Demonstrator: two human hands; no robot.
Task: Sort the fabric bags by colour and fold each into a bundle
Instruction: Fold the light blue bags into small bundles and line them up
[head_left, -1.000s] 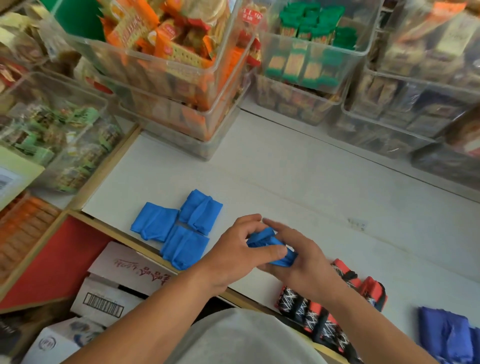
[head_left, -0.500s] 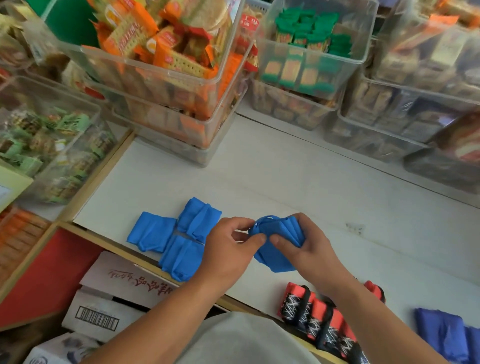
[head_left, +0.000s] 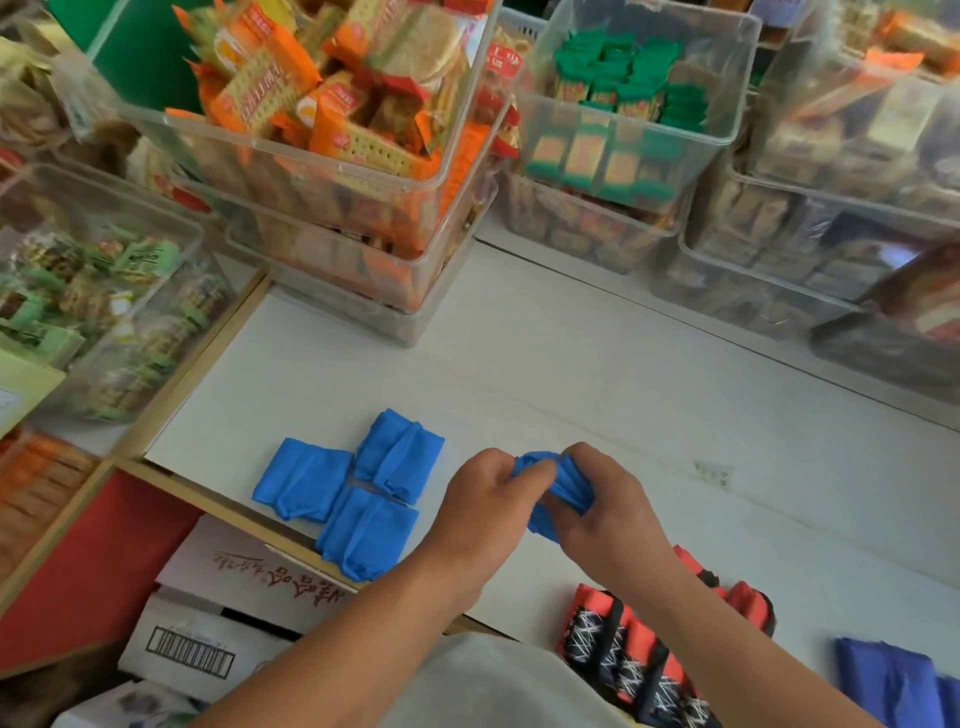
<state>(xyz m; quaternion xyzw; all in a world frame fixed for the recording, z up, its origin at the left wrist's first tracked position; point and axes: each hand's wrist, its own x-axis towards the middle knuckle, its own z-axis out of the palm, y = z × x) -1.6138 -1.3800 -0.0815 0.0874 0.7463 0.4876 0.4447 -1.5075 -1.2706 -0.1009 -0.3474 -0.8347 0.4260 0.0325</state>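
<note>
The left hand (head_left: 480, 501) and right hand (head_left: 610, 512) meet over the white surface (head_left: 571, 374), and the fingers of both are curled tight around a crumpled blue bag (head_left: 569, 488). The bag is bunched between the two sets of fingers, with fabric showing above and below them. Three folded blue bundles (head_left: 366, 532) lie flat, close together, to the left of the left fingers. Red and black bundles (head_left: 623, 649) sit below the right wrist, and a dark blue bag (head_left: 893, 680) lies well to their right.

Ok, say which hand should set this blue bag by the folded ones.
Probably the left hand: it grips the crumpled blue fabric bag on the side nearest the folded blue bundles.
</note>
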